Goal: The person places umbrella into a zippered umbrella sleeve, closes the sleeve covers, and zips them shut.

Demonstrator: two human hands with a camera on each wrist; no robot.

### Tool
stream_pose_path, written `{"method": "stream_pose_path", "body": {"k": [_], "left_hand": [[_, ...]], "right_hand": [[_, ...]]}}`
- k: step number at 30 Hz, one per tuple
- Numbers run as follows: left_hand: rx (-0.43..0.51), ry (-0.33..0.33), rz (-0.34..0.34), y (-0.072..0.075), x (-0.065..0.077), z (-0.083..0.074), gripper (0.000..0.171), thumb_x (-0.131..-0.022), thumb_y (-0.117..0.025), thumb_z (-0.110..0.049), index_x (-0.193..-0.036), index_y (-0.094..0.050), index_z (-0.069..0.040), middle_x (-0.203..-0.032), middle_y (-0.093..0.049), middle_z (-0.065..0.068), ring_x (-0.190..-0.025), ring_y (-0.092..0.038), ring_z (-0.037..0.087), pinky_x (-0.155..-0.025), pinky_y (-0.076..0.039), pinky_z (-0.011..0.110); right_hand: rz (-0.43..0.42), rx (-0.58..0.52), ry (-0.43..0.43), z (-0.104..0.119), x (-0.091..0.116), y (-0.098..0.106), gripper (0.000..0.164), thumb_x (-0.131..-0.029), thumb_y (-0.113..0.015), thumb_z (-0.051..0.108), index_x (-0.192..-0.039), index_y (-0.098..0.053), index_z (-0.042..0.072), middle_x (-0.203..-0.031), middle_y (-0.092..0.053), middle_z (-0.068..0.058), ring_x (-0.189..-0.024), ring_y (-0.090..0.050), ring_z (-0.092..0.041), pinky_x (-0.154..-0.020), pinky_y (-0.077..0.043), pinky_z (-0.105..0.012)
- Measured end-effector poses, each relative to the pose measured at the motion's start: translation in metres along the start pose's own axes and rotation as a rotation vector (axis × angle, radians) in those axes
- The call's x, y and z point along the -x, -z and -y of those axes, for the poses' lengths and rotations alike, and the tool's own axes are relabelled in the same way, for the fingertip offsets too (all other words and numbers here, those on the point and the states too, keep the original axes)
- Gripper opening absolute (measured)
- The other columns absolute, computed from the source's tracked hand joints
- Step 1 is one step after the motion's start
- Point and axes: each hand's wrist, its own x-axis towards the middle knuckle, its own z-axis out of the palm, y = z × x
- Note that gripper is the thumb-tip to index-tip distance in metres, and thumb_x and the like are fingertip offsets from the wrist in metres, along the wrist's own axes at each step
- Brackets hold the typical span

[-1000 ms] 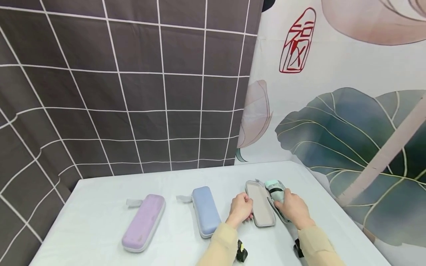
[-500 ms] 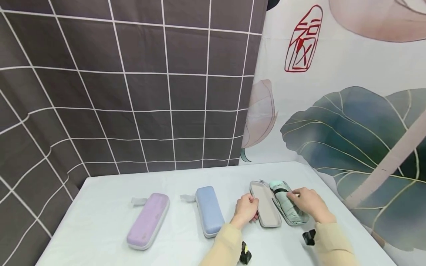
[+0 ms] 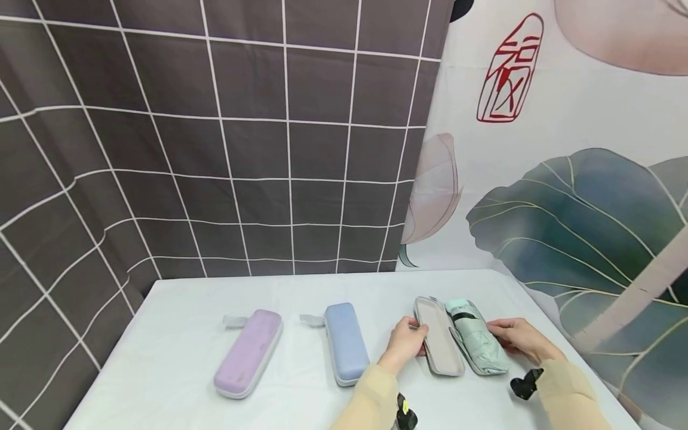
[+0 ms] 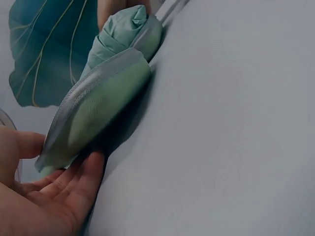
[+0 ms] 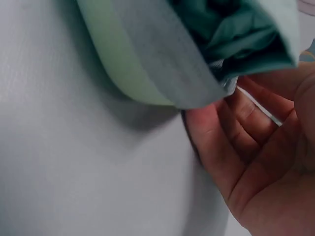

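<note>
An open umbrella case with a grey zipper edge lies on the white table in the head view, its pale-lined lid (image 3: pixel 442 343) folded out to the left. In its other half rests a folded mint-green umbrella (image 3: pixel 478 340) with a black band round it. My left hand (image 3: pixel 405 341) holds the lid's left edge; the left wrist view has the thumb at the zipper rim and fingers under the green shell (image 4: pixel 98 113). At the case's right side, my right hand (image 3: pixel 520 335) grips the edge, with fingertips at the rim (image 5: pixel 182 83) in the right wrist view.
A closed blue case (image 3: pixel 346 343) and a closed purple case (image 3: pixel 249 352) lie to the left, each with a grey strap. The white table (image 3: pixel 301 406) backs onto a dark grid curtain (image 3: pixel 258 149); a leaf-patterned cloth (image 3: pixel 564 221) hangs at right.
My right hand has moved off the top of the umbrella to the case's right edge, uncovering the umbrella. My left hand stays at the lid. The head view has shifted slightly.
</note>
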Motion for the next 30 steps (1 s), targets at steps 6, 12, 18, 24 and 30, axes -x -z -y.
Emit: {"method": "stream_pose_path", "body": {"k": [6, 12, 18, 24, 30], "left_hand": [[0.069, 0.025, -0.003, 0.001, 0.002, 0.001, 0.021, -0.096, -0.061, -0.02, -0.113, -0.06, -0.007, -0.081, -0.06, 0.002, -0.069, -0.061, 0.011, -0.067, -0.054, 0.028], [0.123, 0.015, -0.026, 0.001, 0.005, 0.002, 0.02, -0.096, -0.061, -0.018, -0.112, -0.061, -0.006, -0.083, -0.062, 0.002, -0.072, -0.062, 0.013, -0.069, -0.055, 0.029], [0.178, 0.027, -0.045, -0.002, 0.008, 0.007, 0.018, -0.095, -0.061, -0.016, -0.11, -0.061, -0.005, -0.086, -0.064, 0.003, -0.073, -0.062, 0.013, -0.07, -0.055, 0.031], [0.279, 0.001, -0.046, -0.005, 0.004, 0.013, 0.026, -0.096, -0.06, -0.014, -0.118, -0.059, 0.001, -0.1, -0.067, 0.008, -0.09, -0.065, 0.019, -0.08, -0.054, 0.033], [0.36, 0.008, -0.038, -0.01, 0.003, 0.017, 0.037, -0.096, -0.06, -0.014, -0.129, -0.053, 0.004, -0.107, -0.066, 0.008, -0.1, -0.064, 0.021, -0.088, -0.051, 0.037]], "right_hand": [[0.052, -0.074, 0.016, -0.008, -0.001, 0.005, 0.033, -0.099, -0.057, 0.021, -0.116, -0.065, -0.007, -0.079, -0.064, 0.002, -0.062, -0.055, -0.009, -0.055, -0.046, -0.024], [0.014, -0.038, -0.007, -0.009, -0.002, 0.001, 0.04, -0.099, -0.057, 0.025, -0.118, -0.063, -0.009, -0.087, -0.066, 0.001, -0.071, -0.057, -0.011, -0.061, -0.048, -0.026], [-0.028, -0.008, -0.053, -0.012, -0.003, -0.002, 0.045, -0.1, -0.056, 0.027, -0.122, -0.059, -0.011, -0.094, -0.068, 0.0, -0.08, -0.059, -0.013, -0.067, -0.05, -0.03], [-0.041, 0.008, -0.073, -0.011, -0.004, -0.003, 0.054, -0.099, -0.057, 0.035, -0.128, -0.056, -0.01, -0.098, -0.067, 0.0, -0.082, -0.057, -0.015, -0.069, -0.049, -0.031], [-0.046, -0.001, -0.091, -0.01, -0.004, -0.001, 0.053, -0.098, -0.059, 0.035, -0.126, -0.057, -0.01, -0.093, -0.067, 0.003, -0.077, -0.057, -0.013, -0.066, -0.048, -0.029]]}}
